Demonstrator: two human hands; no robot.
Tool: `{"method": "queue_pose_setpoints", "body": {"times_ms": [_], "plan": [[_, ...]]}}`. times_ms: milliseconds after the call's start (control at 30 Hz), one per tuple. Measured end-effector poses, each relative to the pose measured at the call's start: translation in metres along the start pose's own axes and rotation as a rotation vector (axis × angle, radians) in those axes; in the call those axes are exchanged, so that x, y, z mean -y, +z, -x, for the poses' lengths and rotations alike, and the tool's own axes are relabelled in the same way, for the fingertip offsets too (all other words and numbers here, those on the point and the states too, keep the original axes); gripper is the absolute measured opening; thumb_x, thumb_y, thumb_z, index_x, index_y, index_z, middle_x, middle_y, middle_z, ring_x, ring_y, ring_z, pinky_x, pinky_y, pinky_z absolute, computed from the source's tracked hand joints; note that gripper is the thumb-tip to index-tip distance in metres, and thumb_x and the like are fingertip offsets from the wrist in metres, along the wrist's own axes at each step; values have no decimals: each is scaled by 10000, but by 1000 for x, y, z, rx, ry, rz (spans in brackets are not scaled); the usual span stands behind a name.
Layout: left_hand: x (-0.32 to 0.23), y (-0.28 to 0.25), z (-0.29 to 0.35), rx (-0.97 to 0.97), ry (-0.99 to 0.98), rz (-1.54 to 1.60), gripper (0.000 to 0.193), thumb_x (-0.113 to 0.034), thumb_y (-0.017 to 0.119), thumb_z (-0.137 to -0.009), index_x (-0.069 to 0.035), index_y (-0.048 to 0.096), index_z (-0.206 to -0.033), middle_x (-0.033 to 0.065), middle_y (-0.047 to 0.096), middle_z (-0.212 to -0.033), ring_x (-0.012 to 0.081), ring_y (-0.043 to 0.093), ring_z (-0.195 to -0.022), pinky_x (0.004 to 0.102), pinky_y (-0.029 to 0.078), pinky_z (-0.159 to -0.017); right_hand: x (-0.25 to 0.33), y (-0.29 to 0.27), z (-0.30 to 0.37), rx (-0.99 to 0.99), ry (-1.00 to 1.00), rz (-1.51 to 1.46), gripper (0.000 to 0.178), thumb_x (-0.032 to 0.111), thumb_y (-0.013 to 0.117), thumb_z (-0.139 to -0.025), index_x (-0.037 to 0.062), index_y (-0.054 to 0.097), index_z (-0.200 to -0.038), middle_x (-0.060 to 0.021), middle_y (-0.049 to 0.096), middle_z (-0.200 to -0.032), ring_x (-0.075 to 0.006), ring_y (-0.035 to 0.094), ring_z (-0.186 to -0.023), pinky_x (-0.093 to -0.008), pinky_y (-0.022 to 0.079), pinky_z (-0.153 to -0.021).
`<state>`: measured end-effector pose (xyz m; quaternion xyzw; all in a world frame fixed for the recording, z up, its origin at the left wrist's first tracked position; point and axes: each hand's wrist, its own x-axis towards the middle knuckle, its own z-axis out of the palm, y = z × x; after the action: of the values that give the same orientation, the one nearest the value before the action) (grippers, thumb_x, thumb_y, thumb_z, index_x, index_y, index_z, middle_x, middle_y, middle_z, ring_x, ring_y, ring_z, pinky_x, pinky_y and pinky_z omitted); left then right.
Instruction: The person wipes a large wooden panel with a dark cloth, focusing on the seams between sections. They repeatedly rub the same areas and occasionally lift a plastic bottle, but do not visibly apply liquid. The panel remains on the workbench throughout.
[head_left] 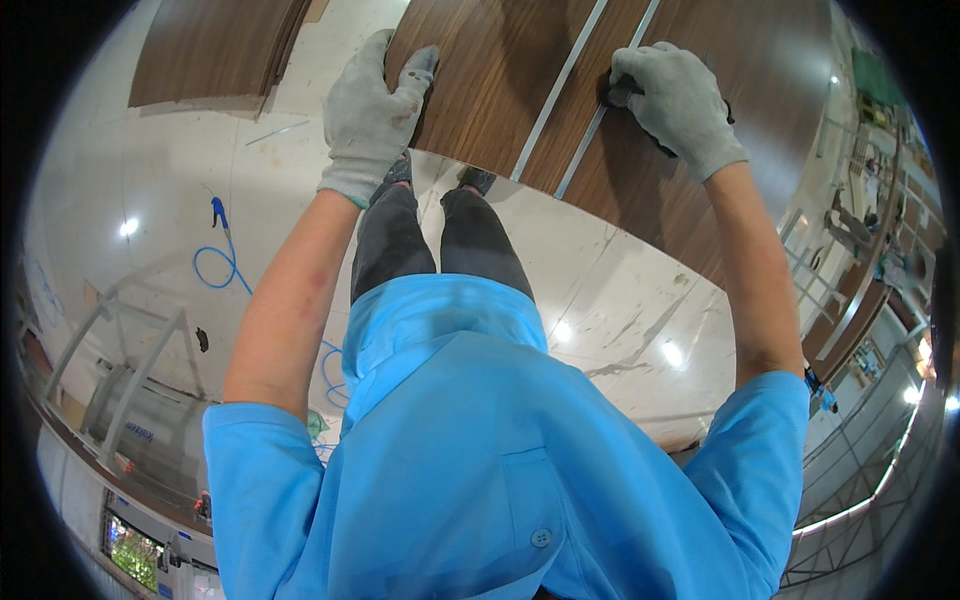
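Observation:
A brown wood-grain panel [480, 80] fills the upper middle, with two pale metallic strips [560, 85] running across it. My left hand [372, 115], in a grey glove, holds the panel's left edge near its corner, thumb apart from the fingers. On the panel's face, just right of the strips, my right hand [678, 105], gloved alike, is closed around a dark object [662, 146]. Most of that object hides under the hand, so its kind cannot be made out.
More brown panels [215, 50] lie at the upper left. A blue air blow gun [219, 212] with a coiled blue hose [233, 268] lies on the pale floor [270, 180]. Metal frames [140, 360] and a grey cylindrical tank [140, 425] stand at the lower left.

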<state>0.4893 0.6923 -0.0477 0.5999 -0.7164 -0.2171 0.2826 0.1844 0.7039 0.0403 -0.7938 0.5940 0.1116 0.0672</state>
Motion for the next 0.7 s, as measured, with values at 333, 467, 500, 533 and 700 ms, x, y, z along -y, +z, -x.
{"method": "queue_pose_setpoints", "body": {"times_ms": [333,467,500,533,700], "plan": [[7,4,1,-24,16,54,499,-428,727,-916,-19,662,-1195,215,724,-1009,399,700,-881,461,553,-761,6,-14,-1,28,14,-122,130,170,766,-841,104,718,-942,-81,710,-846,-295,687,-865,-444,554,-818],[4,3,1,-39,19,24,495,-434,730,-913,-18,672,-1175,209,727,-1012,391,702,-882,459,552,-763,-6,-1,0,69,15,-68,111,137,753,-844,108,717,-944,-85,698,-842,-300,682,-896,-431,550,-822],[4,3,1,-35,10,13,492,-434,732,-911,-20,674,-1170,207,728,-1010,390,702,-880,459,552,-762,-10,0,0,56,1,-54,109,126,751,-843,106,716,-944,-84,700,-851,-298,680,-901,-429,549,-824],[3,2,1,-16,-2,14,489,-420,730,-923,-16,672,-1193,216,729,-1011,390,706,-894,446,551,-770,-12,-1,1,42,-14,-38,108,115,749,-843,105,715,-945,-84,703,-861,-295,679,-905,-427,547,-825],[0,0,-1,-11,-28,59,485,-398,723,-949,-19,664,-1246,236,730,-1014,394,710,-920,421,549,-780,34,-3,5,-246,-91,-219,167,69,753,-800,108,714,-958,-68,716,-912,-299,671,-921,-427,541,-841]]}}
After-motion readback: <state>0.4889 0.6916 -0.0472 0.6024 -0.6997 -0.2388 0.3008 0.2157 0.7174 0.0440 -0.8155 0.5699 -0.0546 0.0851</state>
